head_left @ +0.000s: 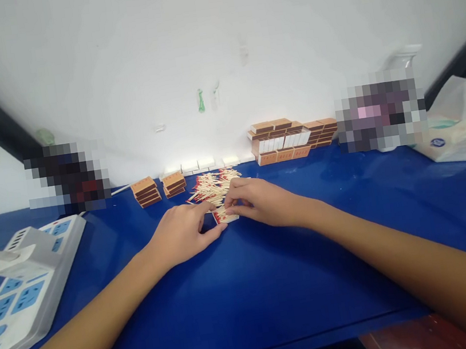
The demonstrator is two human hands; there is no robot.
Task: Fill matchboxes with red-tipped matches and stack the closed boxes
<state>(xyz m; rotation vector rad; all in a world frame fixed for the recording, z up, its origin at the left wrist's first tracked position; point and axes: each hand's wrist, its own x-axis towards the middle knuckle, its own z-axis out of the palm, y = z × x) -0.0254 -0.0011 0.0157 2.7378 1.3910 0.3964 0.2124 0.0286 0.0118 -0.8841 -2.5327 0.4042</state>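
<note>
A small white matchbox tray [227,217] with red-tipped matches in it lies on the blue table. My left hand [186,231] grips its left end between thumb and fingers. Over the tray's right part, my right hand [258,201] has thumb and fingertips pinched together; what they hold is too small to make out. A loose heap of matches [213,187] spreads just behind both hands.
Matchboxes are stacked at the left [146,192], beside a smaller stack [174,184], and in a larger pile [283,141] at the right. White trays [198,165] line the wall. A power strip [52,275] lies left, a tissue pack [457,140] right.
</note>
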